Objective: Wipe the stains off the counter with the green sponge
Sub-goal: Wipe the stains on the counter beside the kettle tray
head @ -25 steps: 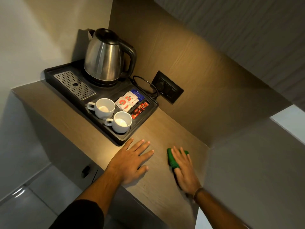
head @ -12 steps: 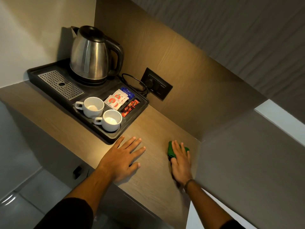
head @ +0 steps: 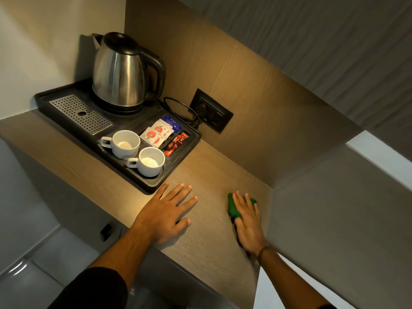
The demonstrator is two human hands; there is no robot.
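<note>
Two hands on the counter (head: 207,248), and the wiping looks under way.
Your right hand (head: 247,221) lies flat with straight fingers and presses the green sponge (head: 233,207) down near the counter's back right corner. Your left hand (head: 166,214) rests flat and open near the front edge, just beside the black tray (head: 153,186). No stains show, so you cannot tell how much is left.

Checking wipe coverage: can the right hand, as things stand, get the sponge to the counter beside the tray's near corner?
Probably not straight across: the left hand lies flat on the counter between the green sponge under the right hand and the tray. Bare counter farther back looks free.
</note>
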